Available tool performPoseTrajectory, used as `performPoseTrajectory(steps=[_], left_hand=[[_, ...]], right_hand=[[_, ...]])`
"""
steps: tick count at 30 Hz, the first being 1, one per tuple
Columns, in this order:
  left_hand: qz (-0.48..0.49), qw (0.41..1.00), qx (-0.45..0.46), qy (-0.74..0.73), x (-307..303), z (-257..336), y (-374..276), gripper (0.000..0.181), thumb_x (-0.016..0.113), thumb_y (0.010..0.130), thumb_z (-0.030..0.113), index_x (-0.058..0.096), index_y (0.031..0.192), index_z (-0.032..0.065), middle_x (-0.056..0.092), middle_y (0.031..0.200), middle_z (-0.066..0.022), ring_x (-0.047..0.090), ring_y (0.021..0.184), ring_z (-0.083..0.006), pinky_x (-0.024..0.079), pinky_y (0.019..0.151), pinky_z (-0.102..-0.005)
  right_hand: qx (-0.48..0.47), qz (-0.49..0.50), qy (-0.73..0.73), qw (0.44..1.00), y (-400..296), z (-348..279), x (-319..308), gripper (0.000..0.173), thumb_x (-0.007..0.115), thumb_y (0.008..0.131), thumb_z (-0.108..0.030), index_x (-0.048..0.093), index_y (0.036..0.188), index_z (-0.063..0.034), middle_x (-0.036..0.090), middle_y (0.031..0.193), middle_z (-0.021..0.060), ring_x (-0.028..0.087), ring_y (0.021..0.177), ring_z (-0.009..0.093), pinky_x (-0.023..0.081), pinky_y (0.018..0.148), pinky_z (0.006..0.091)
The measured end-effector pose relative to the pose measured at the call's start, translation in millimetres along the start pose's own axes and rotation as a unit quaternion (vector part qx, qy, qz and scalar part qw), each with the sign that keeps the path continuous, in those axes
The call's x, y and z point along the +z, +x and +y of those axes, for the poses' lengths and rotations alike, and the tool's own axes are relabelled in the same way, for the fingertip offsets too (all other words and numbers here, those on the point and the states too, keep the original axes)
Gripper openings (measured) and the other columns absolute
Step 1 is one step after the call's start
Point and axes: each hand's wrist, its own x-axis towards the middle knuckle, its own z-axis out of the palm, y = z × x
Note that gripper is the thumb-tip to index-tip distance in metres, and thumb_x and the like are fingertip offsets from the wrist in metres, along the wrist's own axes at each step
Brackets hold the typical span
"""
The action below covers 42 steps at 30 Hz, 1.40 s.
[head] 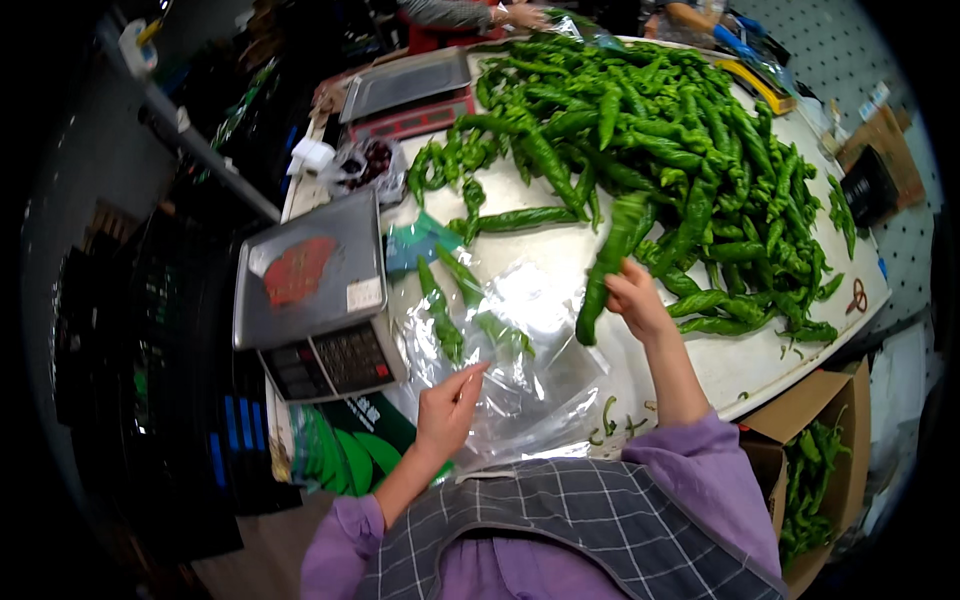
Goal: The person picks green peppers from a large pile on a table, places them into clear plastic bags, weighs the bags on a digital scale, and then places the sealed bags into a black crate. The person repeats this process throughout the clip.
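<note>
My right hand (641, 304) grips a long green pepper (604, 262), held at a slant over the white tabletop beside the pepper pile. Curled at the near edge of transparent plastic bags (540, 367), my left hand (450, 412) has its index finger extended. Whether it pinches the film cannot be made out. Two green peppers, one of them a slim pepper (440, 311) at the left, lie at the bags, close beyond my left fingertips. A large heap of green peppers (675, 150) spreads across the far and right side of the table.
A digital scale (311, 277) with a metal pan stands at the left, a second scale (409, 82) behind it. Between them sits a bag of dark red fruit (375, 165). Scissors (857, 296) lie near the right edge, above a cardboard box (847, 450) of peppers. Other people's hands (521, 16) work opposite.
</note>
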Motion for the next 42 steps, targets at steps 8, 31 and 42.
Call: performPoseTrajectory(steps=[8, 31, 42], left_hand=[[0.008, 0.998, 0.054, 0.002, 12, 14, 9, 0.023, 0.053, 0.087, 0.017, 0.062, 0.104, 0.0056, 0.061, 0.069, -0.0086, 0.057, 0.062, -0.0106, 0.043, 0.055, -0.0236], [-0.073, 0.978, 0.165, 0.107, 13, 10, -5, 0.026, 0.054, 0.086, 0.012, 0.059, 0.110, 0.0042, 0.064, 0.075, -0.0131, 0.062, 0.061, -0.0129, 0.046, 0.054, -0.0248], [-0.005, 0.998, 0.047, 0.032, -10, -1, -6, 0.026, 0.057, 0.084, 0.010, 0.060, 0.110, 0.0070, 0.062, 0.070, -0.0128, 0.055, 0.056, -0.0095, 0.043, 0.052, -0.0227]], right_hand=[[-0.084, -0.190, -0.207, 0.956, -125, 10, 90, 0.041, 0.059, 0.078, -0.003, 0.047, 0.117, -0.0050, 0.056, 0.111, 0.0085, 0.055, 0.097, 0.020, 0.044, 0.084, 0.0291], [-0.014, -0.139, -0.136, 0.981, -57, 117, 131, 0.051, 0.053, 0.087, -0.025, 0.036, 0.129, -0.0032, 0.058, 0.091, 0.0100, 0.053, 0.076, 0.012, 0.044, 0.066, 0.0282], [0.062, -0.548, -0.234, 0.800, -22, -10, 104, 0.042, 0.054, 0.087, -0.028, 0.050, 0.116, 0.0015, 0.063, 0.093, 0.0118, 0.060, 0.084, 0.019, 0.046, 0.077, 0.0307]])
